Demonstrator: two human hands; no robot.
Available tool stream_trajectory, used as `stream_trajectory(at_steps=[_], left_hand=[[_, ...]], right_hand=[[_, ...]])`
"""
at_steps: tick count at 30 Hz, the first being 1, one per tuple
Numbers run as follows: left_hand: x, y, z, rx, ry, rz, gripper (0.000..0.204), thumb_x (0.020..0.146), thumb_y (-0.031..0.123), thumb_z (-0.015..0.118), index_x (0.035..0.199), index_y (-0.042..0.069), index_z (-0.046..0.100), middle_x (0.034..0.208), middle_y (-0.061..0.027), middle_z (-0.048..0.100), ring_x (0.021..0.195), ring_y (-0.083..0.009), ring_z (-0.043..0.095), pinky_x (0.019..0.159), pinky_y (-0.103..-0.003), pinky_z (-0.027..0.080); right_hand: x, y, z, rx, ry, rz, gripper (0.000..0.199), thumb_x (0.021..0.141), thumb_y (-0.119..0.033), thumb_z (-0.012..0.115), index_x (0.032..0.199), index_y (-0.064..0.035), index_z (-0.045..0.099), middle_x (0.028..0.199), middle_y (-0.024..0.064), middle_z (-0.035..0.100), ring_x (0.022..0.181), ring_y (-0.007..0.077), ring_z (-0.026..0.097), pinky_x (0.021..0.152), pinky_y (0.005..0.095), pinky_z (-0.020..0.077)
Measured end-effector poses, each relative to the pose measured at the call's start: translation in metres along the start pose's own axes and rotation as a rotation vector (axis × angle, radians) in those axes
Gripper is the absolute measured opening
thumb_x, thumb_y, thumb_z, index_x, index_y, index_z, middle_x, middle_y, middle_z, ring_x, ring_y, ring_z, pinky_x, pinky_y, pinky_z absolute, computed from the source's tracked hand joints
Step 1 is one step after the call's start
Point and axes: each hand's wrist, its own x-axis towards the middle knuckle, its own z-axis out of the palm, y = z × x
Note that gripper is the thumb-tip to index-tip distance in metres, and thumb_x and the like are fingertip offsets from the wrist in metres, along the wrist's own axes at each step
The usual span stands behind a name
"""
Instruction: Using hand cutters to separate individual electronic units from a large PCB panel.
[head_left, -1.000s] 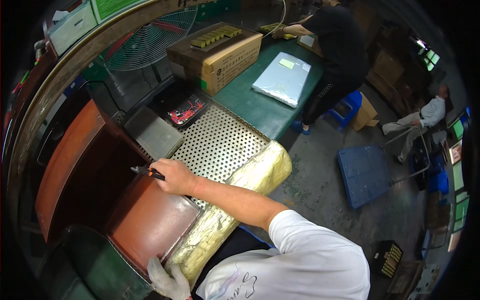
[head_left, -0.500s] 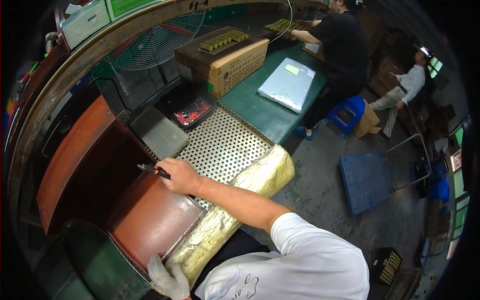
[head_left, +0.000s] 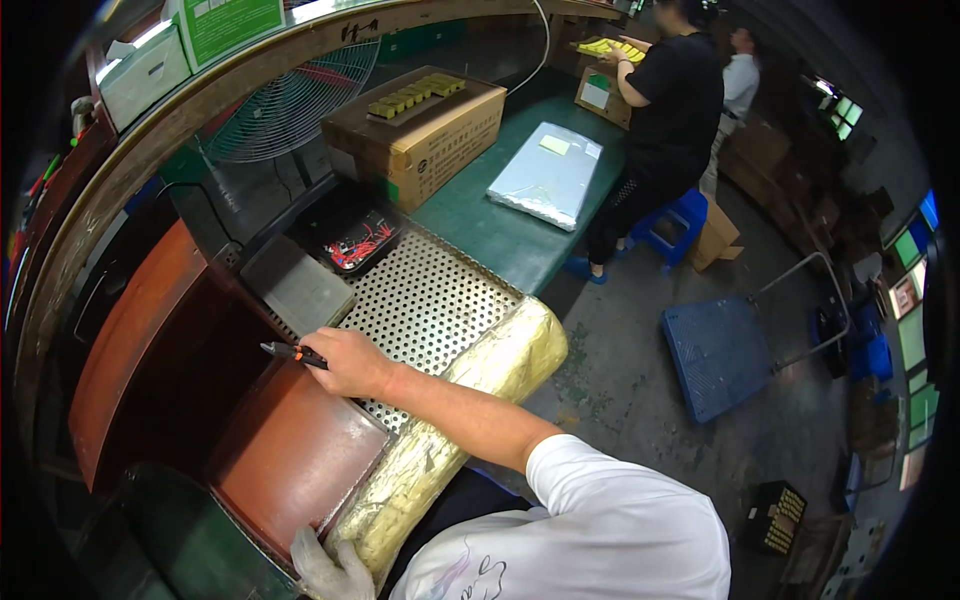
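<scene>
My right hand [head_left: 350, 362] is closed round a pair of pliers [head_left: 283, 351] with dark pointed jaws and orange-black handles. Its jaws point left, above the far edge of a worn brown sloping board [head_left: 300, 440]. At the lower left, my gloved left hand [head_left: 333, 570] has thumb and fingers apart at the near corner of that board, by a padded roll [head_left: 505, 352] wrapped in yellowish film. Nothing shows in that hand. Beyond my right hand lie a grey flat box [head_left: 298, 287] and a black tray [head_left: 318, 225] of red and blue small pieces.
A perforated metal sheet [head_left: 430, 290] covers the bench middle. Behind it stand a carton [head_left: 440, 150] topped with yellow pieces and a wrapped silvery stack [head_left: 545, 180]. A fan [head_left: 290, 110] is behind. Another person [head_left: 675, 110] handles yellow pieces; a blue trolley [head_left: 715, 355] stands right.
The whole view has shifted slightly. The co-worker has raised the yellow pieces, and a person farther back has moved behind them. My hands keep nearly the same places, pliers still held.
</scene>
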Motion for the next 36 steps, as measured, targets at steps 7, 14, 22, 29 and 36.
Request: stream_trajectory(at_steps=[7, 14, 22, 29, 36], left_hand=[[0.003, 0.001, -0.004, -0.049, 0.061, 0.004, 0.042, 0.104, 0.025, 0.073, 0.130, -0.007, 0.072, 0.129, -0.0270, 0.073, 0.117, -0.0461, 0.070, 0.104, -0.053, 0.055], [-0.013, -0.027, -0.006, -0.110, 0.251, -0.077, 0.045, 0.106, 0.026, 0.072, 0.133, -0.009, 0.070, 0.131, -0.0297, 0.071, 0.120, -0.0462, 0.068, 0.109, -0.050, 0.053], [-0.026, -0.041, -0.012, -0.033, 0.221, -0.078, 0.049, 0.106, 0.029, 0.074, 0.136, -0.009, 0.068, 0.137, -0.0293, 0.068, 0.124, -0.0452, 0.066, 0.111, -0.049, 0.052], [-0.031, -0.044, -0.012, -0.045, 0.251, -0.092, 0.049, 0.107, 0.029, 0.073, 0.136, -0.010, 0.067, 0.139, -0.0295, 0.067, 0.126, -0.0451, 0.065, 0.112, -0.049, 0.051], [-0.023, -0.045, -0.017, -0.103, 0.236, -0.112, 0.051, 0.107, 0.029, 0.071, 0.139, -0.010, 0.065, 0.141, -0.0306, 0.065, 0.127, -0.0464, 0.064, 0.113, -0.050, 0.050]], right_hand=[[0.005, -0.002, -0.008, -0.009, 0.059, 0.006, 0.018, 0.094, -0.016, 0.073, 0.109, -0.0058, 0.070, 0.096, 0.0181, 0.071, 0.089, 0.0430, 0.071, 0.078, 0.0520, 0.0584], [0.006, -0.002, -0.011, -0.006, 0.040, 0.026, 0.016, 0.095, -0.017, 0.071, 0.105, -0.0044, 0.068, 0.094, 0.0193, 0.070, 0.091, 0.0438, 0.070, 0.079, 0.0535, 0.0574], [0.007, -0.001, -0.007, -0.003, 0.032, 0.009, 0.016, 0.096, -0.017, 0.071, 0.104, -0.0041, 0.068, 0.093, 0.0189, 0.069, 0.090, 0.0434, 0.070, 0.078, 0.0530, 0.0578], [0.002, 0.001, -0.002, -0.030, 0.012, 0.024, 0.019, 0.093, -0.015, 0.074, 0.108, -0.0044, 0.070, 0.095, 0.0181, 0.071, 0.087, 0.0425, 0.071, 0.075, 0.0511, 0.0585], [0.000, 0.004, -0.001, -0.032, 0.019, 0.020, 0.019, 0.093, -0.014, 0.074, 0.109, -0.0041, 0.070, 0.096, 0.0185, 0.071, 0.089, 0.0426, 0.071, 0.077, 0.0513, 0.0586]])
